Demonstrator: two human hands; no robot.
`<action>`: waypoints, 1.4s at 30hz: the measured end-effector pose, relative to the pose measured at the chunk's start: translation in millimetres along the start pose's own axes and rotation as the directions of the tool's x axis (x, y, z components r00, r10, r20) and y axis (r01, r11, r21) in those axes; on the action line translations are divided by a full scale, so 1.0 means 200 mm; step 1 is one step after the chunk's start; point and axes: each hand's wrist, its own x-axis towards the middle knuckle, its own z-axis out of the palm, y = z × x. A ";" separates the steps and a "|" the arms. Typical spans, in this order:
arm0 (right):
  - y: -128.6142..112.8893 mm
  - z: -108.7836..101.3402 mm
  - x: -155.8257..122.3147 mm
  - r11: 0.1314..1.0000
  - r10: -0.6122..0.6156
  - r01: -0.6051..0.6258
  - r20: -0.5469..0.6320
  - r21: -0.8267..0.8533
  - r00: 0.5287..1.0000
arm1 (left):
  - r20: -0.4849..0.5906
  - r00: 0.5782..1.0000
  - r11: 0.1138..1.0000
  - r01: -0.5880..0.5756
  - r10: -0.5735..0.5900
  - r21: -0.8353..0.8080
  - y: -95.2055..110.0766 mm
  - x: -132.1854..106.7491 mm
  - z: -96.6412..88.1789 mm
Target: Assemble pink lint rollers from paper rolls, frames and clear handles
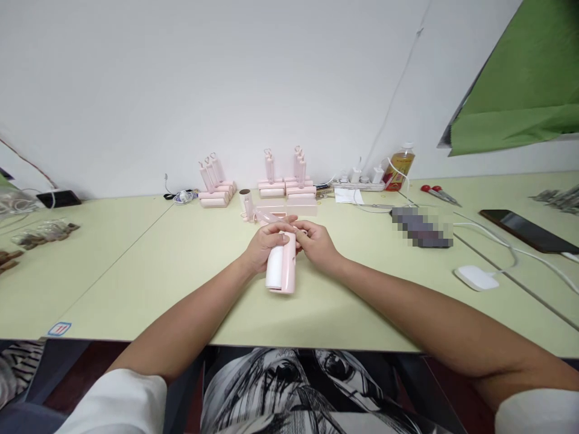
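Observation:
A pink lint roller (288,271) with a white roll along one side is held just above the table in front of me. My left hand (262,246) is wrapped round its upper part, thumb pressed on the pink side. My right hand (319,246) is closed at the roller's far end, with thumb and fingertips pinched together there. A small pink part shows at those fingertips, too little of it to tell its shape. Just beyond my hands lie loose pink pieces, a brown cardboard-cored roll (245,198) and a clear pink handle (266,215).
Pink lint rollers (215,198) with upright handles stand in groups along the wall. Right of them are a power strip (359,185), a drink bottle (400,167), red-handled scissors (438,193), a phone (527,229) and a white charger (476,278) with cables. Small packets (47,232) lie far left.

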 end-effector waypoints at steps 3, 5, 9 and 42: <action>0.00 -0.01 0.03 0.984 0.134 -0.123 -0.082 0.125 0.988 | -0.013 0.998 0.996 0.056 -0.055 0.063 -0.01 0.01 -0.04; 0.00 -0.04 0.06 0.972 0.202 -0.177 -0.160 0.156 0.966 | -0.096 0.992 0.988 0.091 -0.079 0.121 -0.01 0.03 -0.07; 0.02 -0.11 0.10 0.959 0.271 -0.243 -0.224 0.146 0.936 | -0.265 0.964 0.910 0.105 0.005 0.400 -0.05 0.08 -0.14; -0.06 -0.05 -0.02 0.979 0.129 -0.124 -0.020 0.164 0.991 | 0.089 0.996 -0.377 -0.078 0.010 0.923 0.13 -0.09 0.03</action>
